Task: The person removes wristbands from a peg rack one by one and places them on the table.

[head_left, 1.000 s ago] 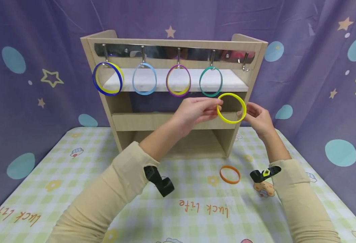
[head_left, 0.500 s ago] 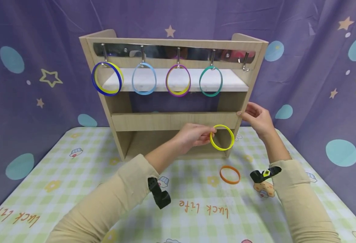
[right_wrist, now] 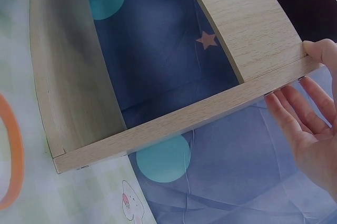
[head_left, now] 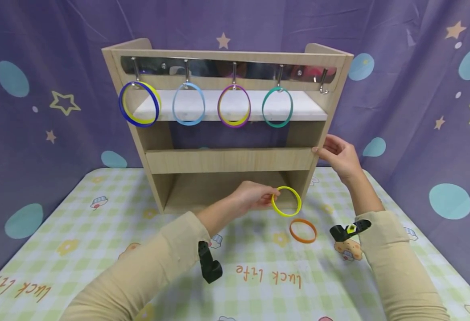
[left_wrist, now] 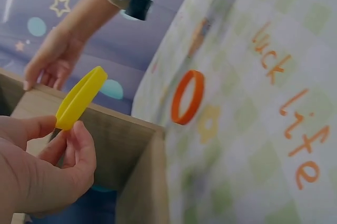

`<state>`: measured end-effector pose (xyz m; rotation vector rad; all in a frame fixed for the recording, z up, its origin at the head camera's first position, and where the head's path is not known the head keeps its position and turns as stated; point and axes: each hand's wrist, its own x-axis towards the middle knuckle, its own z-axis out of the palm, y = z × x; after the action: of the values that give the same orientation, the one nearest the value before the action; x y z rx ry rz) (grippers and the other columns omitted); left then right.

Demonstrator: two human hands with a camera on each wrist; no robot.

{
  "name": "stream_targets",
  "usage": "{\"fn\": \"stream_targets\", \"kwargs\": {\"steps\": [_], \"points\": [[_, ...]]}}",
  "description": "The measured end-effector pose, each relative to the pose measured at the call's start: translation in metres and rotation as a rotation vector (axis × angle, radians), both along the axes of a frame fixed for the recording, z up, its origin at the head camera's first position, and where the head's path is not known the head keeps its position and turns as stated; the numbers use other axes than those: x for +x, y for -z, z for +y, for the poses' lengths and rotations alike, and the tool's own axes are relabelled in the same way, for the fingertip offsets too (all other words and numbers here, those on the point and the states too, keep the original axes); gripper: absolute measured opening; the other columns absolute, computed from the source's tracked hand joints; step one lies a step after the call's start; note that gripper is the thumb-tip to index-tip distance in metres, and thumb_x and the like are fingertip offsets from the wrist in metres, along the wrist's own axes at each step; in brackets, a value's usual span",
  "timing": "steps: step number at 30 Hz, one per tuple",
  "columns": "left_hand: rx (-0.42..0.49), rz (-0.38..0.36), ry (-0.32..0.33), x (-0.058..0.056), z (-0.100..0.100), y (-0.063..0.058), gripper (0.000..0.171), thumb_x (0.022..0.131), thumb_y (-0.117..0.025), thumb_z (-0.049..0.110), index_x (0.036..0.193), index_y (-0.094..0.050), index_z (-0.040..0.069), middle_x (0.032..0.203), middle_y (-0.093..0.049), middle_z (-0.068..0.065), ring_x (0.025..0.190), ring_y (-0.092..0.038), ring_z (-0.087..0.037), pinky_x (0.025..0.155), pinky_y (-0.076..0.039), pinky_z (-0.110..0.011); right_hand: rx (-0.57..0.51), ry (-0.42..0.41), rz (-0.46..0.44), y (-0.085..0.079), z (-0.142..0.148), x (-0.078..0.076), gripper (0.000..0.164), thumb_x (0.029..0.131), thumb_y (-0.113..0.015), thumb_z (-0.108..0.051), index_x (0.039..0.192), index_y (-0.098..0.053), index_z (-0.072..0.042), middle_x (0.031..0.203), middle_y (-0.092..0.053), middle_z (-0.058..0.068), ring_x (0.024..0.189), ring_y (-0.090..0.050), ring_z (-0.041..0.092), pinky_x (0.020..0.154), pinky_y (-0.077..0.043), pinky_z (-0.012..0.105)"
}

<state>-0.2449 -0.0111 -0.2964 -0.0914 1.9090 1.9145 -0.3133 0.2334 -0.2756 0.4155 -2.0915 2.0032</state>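
Left hand: I see the left hand (head_left: 253,195) pinching the rim of a yellow ring (left_wrist: 81,100) between thumb and fingers.
Yellow ring: on my head feed it sits in front of the wooden rack's (head_left: 231,161) lowest opening, toward the right side, near the orange ring but apart from it.
Right hand: the right hand (head_left: 340,158) is clamped on the rack's right side panel, thumb on the front edge, fingers along the outer face.
Orange ring: I find the orange ring (left_wrist: 198,93) on the checked counter (head_left: 259,298), in front of the rack's right corner.
Hooks, left to right: a dark blue ring (head_left: 157,104) with a second yellow one behind it, a light blue ring (head_left: 188,123), a purple ring (head_left: 234,126) with yellow behind, and a teal ring (head_left: 277,125).
Backdrop: I see a purple curtain (head_left: 411,120) with stars and blue ovals.
Sleeves: both are beige, each with a black camera at the wrist.
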Motion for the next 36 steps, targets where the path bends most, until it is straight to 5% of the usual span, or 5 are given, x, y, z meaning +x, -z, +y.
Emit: {"fn": "stream_targets", "kwargs": {"steps": [5,16,29,36], "points": [[-0.026,-0.027,-0.014,0.002,0.002,0.016,0.024,0.086,-0.068,0.005,0.107,-0.068,-0.007,0.071,-0.064,0.000,0.063,-0.061,-0.007,0.064,-0.060,-0.016,0.003,0.009,0.000,0.000,0.000,0.001,0.028,0.083,-0.071,-0.004,0.104,-0.063,-0.021,0.087,-0.068,-0.015,0.081,-0.065,-0.003,0.071,-0.057,0.010],[-0.108,-0.020,-0.009,0.007,0.001,0.046,0.021,0.084,-0.069,0.004,0.101,-0.069,-0.010,0.071,-0.064,-0.003,0.058,-0.060,-0.006,0.069,-0.062,-0.020,0.039,0.021,-0.023,-0.002,0.000,0.001,0.030,0.084,-0.072,-0.007,0.110,-0.061,-0.018,0.090,-0.068,-0.015,0.084,-0.064,-0.002,0.072,-0.057,0.010],[-0.170,-0.017,-0.005,0.012,0.000,0.066,0.020,0.085,-0.069,0.003,0.100,-0.069,-0.009,0.084,-0.071,-0.013,0.056,-0.059,-0.007,0.073,-0.063,-0.024,0.047,0.013,-0.030,-0.003,0.000,0.001,0.029,0.084,-0.071,-0.007,0.109,-0.061,-0.018,0.089,-0.068,-0.016,0.084,-0.064,-0.003,0.072,-0.057,0.009],[-0.181,-0.010,-0.039,0.017,-0.001,0.073,0.019,0.084,-0.069,0.002,0.099,-0.069,-0.009,0.073,-0.066,-0.007,0.055,-0.058,-0.007,0.067,-0.062,-0.021,0.068,0.019,-0.033,-0.003,0.001,0.001,0.029,0.085,-0.072,-0.009,0.110,-0.061,-0.018,0.089,-0.067,-0.016,0.084,-0.064,-0.002,0.072,-0.057,0.009]]}}
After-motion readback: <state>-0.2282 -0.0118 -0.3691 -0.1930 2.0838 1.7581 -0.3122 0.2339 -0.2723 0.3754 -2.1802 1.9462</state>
